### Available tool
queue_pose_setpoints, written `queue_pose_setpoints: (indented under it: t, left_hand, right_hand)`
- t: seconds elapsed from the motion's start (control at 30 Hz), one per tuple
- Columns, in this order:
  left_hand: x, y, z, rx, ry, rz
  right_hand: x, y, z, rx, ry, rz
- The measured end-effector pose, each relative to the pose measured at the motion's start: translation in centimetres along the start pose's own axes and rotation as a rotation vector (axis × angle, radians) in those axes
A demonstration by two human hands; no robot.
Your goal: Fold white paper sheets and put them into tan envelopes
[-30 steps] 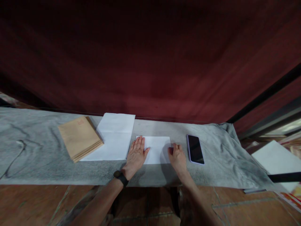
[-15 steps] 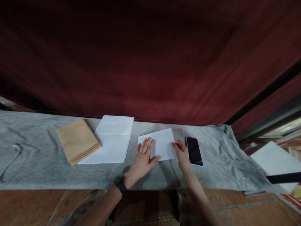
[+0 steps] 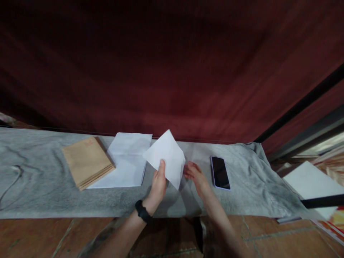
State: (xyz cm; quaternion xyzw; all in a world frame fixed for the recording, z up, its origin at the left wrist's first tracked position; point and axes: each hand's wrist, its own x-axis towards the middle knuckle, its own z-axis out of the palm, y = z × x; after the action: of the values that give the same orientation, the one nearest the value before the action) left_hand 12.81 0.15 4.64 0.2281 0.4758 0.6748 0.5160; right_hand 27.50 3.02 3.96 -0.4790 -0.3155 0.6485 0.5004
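A folded sheet of white paper [image 3: 168,152] is raised off the cloth and tilted, one corner pointing away from me. My left hand [image 3: 158,184] grips its near edge, thumb on top and the other fingers hidden underneath. Just to the right of the paper is my right hand [image 3: 197,177], its fingers loosely apart and a little blurred, holding nothing that shows. A stack of white sheets [image 3: 129,170] with a crease across it lies left of my hands. Brown paper envelopes [image 3: 87,161] are piled partly over that stack.
A dark-screened phone [image 3: 220,172] lies on the grey cloth [image 3: 255,179] to the right. Behind the narrow covered surface hangs a dark red curtain [image 3: 172,89]. At the far right are a white board-like sheet [image 3: 314,181] and a black bar [image 3: 322,201]. Tiled floor shows in front.
The folded paper has been lifted off the cloth and turned. My left hand went from lying flat on it to gripping its edge. My right hand let go of the paper and moved left.
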Motion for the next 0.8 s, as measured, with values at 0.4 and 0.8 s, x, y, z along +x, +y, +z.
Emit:
queue_pose_setpoints:
  t: [0.4,0.8]
  left_hand:
    - [1.4,1.7,-2.6,-0.159,0.124,-0.068]
    - [2.9,1.4,-7.8,0.604,-0.088,0.069]
  right_hand:
    - [3.0,2.1,-3.0,-0.212,0.146,-0.165]
    - [3.1,3.7,-4.6,-0.955,0.081,-0.346]
